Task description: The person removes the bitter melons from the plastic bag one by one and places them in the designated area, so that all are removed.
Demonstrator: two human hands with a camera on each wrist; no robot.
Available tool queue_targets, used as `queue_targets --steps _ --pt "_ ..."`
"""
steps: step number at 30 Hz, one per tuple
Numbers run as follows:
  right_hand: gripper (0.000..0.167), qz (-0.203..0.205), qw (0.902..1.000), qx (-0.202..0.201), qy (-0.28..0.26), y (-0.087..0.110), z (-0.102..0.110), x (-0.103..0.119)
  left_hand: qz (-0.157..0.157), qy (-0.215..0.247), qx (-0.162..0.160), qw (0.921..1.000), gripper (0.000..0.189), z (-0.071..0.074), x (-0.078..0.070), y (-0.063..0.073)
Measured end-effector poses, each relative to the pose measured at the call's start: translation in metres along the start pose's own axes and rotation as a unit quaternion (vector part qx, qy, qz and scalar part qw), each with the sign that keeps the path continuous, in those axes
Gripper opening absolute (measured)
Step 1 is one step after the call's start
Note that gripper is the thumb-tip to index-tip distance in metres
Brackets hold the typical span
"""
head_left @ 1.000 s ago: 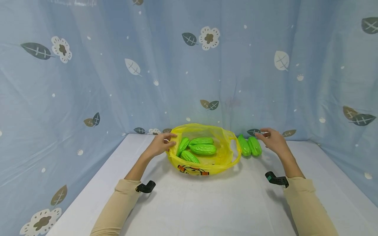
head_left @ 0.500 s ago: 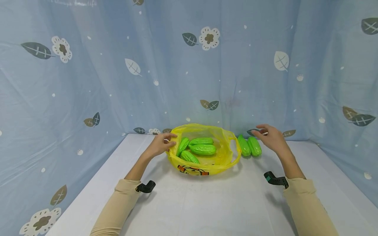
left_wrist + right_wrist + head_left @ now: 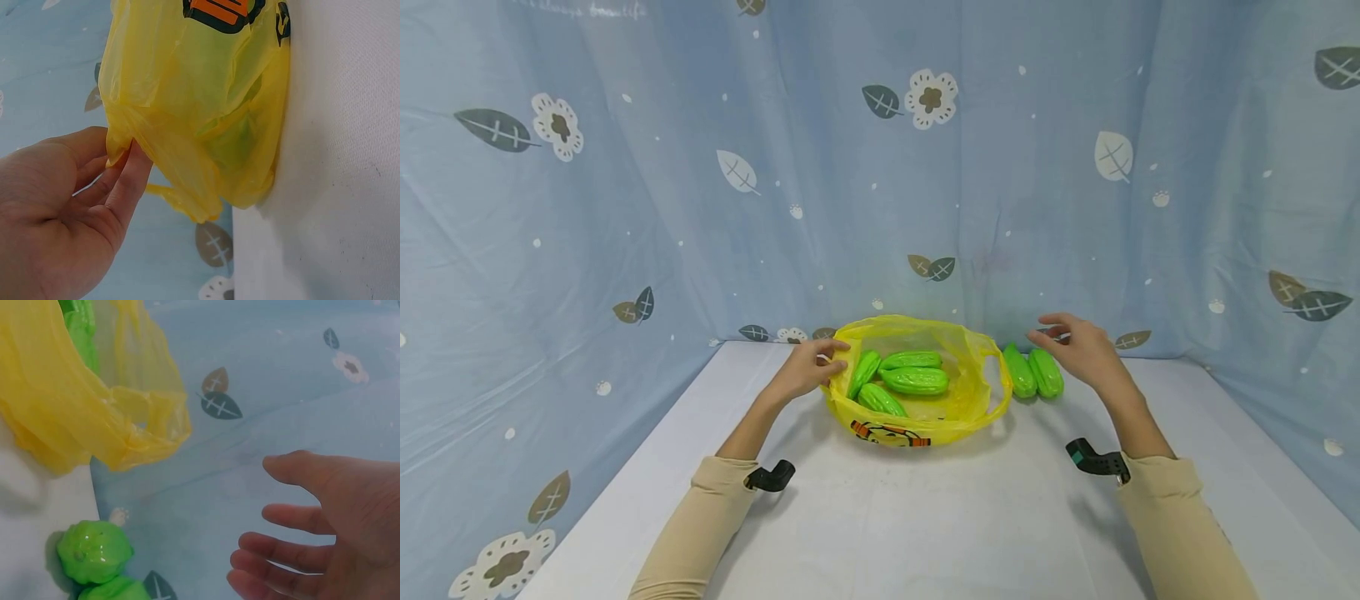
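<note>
Yellow thin plastic makes the bag [image 3: 958, 432], which stands on the white table [image 3: 970, 525] with its mouth spread wide, so that one can see inside. On its front wall there is a printed figure [image 3: 891, 434] in orange and black. Four glossy green bitter gourds [image 3: 914, 381] are within the bag, gathered toward its left half: two lie one behind the other, one leans by the left wall, and one lies slantwise near the front.

At the bag's left rim is the left hand [image 3: 805, 367]. It pinches the plastic between its thumb and fingers, and the left wrist view shows the film gathered into folds there.

Just beside the bag's right handle [image 3: 1006, 385], outside of it, two more bitter gourds [image 3: 1047, 372] rest close together, side by side. The right hand [image 3: 1082, 348] is farther to the right of the bag, above these two and apart from them. Its fingers are spread, nearly straight, the thumb stands away from them, and they hold nothing.

Behind the bag hangs a blue curtain [image 3: 820, 167] with leaves and flowers. Nearer to the person than the bag, both beige sleeves [image 3: 1183, 529] are visible.
</note>
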State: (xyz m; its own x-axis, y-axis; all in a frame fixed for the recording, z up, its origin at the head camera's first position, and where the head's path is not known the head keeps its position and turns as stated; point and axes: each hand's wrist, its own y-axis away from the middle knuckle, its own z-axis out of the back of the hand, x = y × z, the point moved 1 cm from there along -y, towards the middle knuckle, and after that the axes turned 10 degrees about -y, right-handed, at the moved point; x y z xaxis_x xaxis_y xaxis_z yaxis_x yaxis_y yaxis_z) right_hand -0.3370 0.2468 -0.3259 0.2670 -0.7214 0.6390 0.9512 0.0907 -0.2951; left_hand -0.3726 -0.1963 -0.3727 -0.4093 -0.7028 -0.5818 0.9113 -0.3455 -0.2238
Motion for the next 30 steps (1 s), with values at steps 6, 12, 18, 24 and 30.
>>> queue_targets --steps 6,12,18,24,30 --pt "0.061 0.009 0.9999 -0.003 0.012 0.002 -0.002 0.006 -0.003 0.005 0.001 1.0 0.036 0.0 0.001 -0.001" --pt "0.06 0.024 0.9995 0.001 0.023 0.003 -0.004 0.012 -0.005 0.006 0.003 1.0 0.036 0.0 0.001 -0.001" --pt "0.058 0.03 0.9992 0.004 0.027 0.004 -0.008 0.018 -0.002 0.005 0.002 1.0 0.036 0.0 0.001 0.0" --pt "0.06 0.034 0.9989 0.007 0.031 0.005 -0.011 0.023 0.0 0.009 0.001 1.0 0.036 0.0 0.0 0.0" --pt "0.06 0.042 0.9986 0.014 0.029 0.005 -0.015 0.027 -0.002 0.013 0.003 0.9999 0.036 0.0 0.0 0.0"
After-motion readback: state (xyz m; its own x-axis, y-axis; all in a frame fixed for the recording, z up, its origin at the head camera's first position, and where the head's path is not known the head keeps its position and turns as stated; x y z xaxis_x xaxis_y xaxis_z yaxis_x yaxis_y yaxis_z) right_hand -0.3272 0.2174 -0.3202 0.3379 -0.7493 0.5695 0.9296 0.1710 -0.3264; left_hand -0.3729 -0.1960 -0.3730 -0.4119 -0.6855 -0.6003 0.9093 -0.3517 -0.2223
